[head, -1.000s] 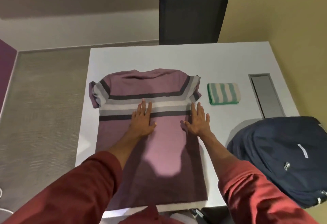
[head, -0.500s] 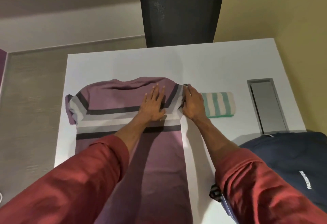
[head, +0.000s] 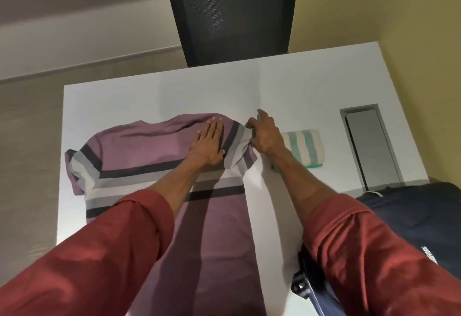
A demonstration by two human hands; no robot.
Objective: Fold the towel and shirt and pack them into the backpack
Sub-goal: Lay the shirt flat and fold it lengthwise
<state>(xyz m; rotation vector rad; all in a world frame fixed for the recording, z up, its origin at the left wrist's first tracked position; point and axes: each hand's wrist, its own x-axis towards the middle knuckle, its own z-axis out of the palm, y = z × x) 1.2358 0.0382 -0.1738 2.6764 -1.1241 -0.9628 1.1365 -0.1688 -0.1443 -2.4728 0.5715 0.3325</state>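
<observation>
Pinching between thumb and curled fingers, our right hand (head: 265, 138) holds the banded short sleeve of the mauve shirt with grey, white and dark stripes (head: 139, 151), and the cloth bunches there. Our left hand (head: 208, 144) lies flat just beside it, fingers straight, pressing the shoulder. We see the shirt spread on the left half of the white rectangular table (head: 174, 96), its other sleeve close to the left edge. A broad bare strip runs beyond the collar to the far edge, and a narrower one lies to the shirt's right. At the near right corner sits the dark navy fabric backpack (head: 424, 216), well apart from the shirt. The black mesh chair back (head: 232, 11) stands against the far edge. Grey carpet lies left, and a yellow wall runs close along the right. A grey recessed panel (head: 369, 146) is set into the tabletop, and the folded green-and-white striped towel (head: 305, 147) lies between it and our right hand. Our wrist covers part of the towel, our red sleeves hide the shirt's lower part, and the frame cuts off the backpack.
</observation>
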